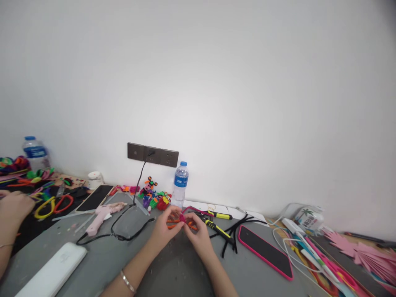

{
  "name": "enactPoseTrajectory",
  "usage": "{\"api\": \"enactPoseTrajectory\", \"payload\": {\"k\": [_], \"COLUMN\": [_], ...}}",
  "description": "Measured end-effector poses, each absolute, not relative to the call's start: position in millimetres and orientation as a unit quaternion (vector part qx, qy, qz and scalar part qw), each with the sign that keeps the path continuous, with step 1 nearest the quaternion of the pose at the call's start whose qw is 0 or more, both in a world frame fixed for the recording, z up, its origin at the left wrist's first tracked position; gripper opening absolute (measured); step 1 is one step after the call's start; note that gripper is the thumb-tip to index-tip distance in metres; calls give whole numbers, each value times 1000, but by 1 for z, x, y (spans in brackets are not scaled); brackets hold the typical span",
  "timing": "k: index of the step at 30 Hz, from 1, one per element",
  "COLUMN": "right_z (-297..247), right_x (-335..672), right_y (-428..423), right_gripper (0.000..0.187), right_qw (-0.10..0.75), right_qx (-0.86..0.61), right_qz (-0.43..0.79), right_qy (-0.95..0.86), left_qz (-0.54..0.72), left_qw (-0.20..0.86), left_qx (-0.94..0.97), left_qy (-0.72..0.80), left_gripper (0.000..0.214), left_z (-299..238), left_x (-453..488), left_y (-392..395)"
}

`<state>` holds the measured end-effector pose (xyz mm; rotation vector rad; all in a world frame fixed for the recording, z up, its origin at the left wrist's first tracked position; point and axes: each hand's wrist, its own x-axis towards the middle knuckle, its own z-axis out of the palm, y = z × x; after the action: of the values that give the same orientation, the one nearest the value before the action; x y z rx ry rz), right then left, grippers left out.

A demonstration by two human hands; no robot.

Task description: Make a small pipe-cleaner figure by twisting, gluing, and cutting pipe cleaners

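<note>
My left hand and my right hand meet at the middle of the grey mat, both closed at the fingertips. Between them they pinch a small magenta fuzzy pipe cleaner, bent into a compact shape, with a thin magenta strand running off to the right behind my right fingers. Orange strips show partly behind my hands. Just right of my right hand lie yellow-and-black pliers and several black pipe cleaners. A clear water bottle stands behind my left hand.
Left of me lie a pink glue gun with its black cord, a white case and a phone. Colourful pipe-cleaner figures stand by the wall. A pink-edged phone lies right. A co-worker's hand is far left.
</note>
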<state>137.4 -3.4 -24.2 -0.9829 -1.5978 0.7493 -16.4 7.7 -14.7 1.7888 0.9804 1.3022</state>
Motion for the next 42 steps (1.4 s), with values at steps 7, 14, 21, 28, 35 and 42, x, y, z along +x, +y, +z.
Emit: {"api": "enactPoseTrajectory", "payload": {"k": [7,14,21,28,35,42], "right_z": [-30,-31,-33,-29,-31,-35], "right_x": [139,139,140,139,141,144], "right_y": [-1,0,2,1,3,8], "right_gripper": [17,19,19,16,17,28], "right_qw": [534,545,563,555,560,589], "right_qx": [-416,-413,-431,-437,-433,-387], "right_qz": [332,337,301,297,315,412], "right_qy": [-657,-647,-638,-642,-632,-578], "left_qz": [494,498,479,469,462,455], "left_qw": [346,360,343,328,324,332], "left_qx": [696,678,690,699,706,729], "left_qy": [390,403,420,429,428,389], "left_gripper": [19,19,20,17,16,28], "left_z": [-10,-12,-11,-8,-9,-15], "left_x": [-16,-15,-16,-16,-16,-14], "left_y": [6,7,8,6,7,6]}}
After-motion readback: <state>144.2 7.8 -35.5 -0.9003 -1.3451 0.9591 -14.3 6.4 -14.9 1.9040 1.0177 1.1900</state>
